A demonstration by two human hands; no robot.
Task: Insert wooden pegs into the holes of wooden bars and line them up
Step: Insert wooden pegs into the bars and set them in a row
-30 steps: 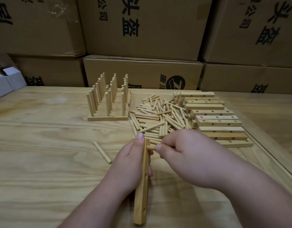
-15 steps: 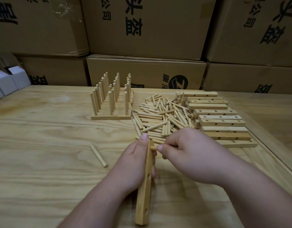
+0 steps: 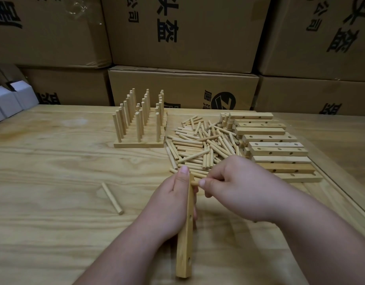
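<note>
- While the left hand (image 3: pixel 173 204) grips one long pale wooden bar (image 3: pixel 185 239) held on edge above the light wooden tabletop (image 3: pixel 54 182), its thumb lies along the bar's far end and its fingers curl behind it.
- The bar runs from near the lower edge of the head view up to the thumb; two round holes show on its right-hand face, one by the fingers and one near its near end.
- The right hand (image 3: pixel 237 186) pinches one short wooden peg (image 3: pixel 195 183) between thumb and curled fingers, with the peg's tip touching the bar's right face near its far end.
- One loose round wooden dowel (image 3: pixel 112 198) lies alone on the table, left of the hands and well apart from them.
- A finished block of pegged wooden bars (image 3: pixel 139 128) stands further back on the left, its upright pegs in three columns; the front bar carries three pegs, and the rows behind are too crowded to count.
- A heap of loose wooden pegs (image 3: pixel 200 145) lies between that block and a stack of plain drilled wooden bars (image 3: pixel 274 147) on the right; about ten bars show, several with three holes.
- Six brown cardboard cartons (image 3: pixel 183 33) are stacked behind the table, printed upside down with black Chinese characters, and one bears a round black logo.
- Two small white boxes (image 3: pixel 11 99) sit at the far left edge.
</note>
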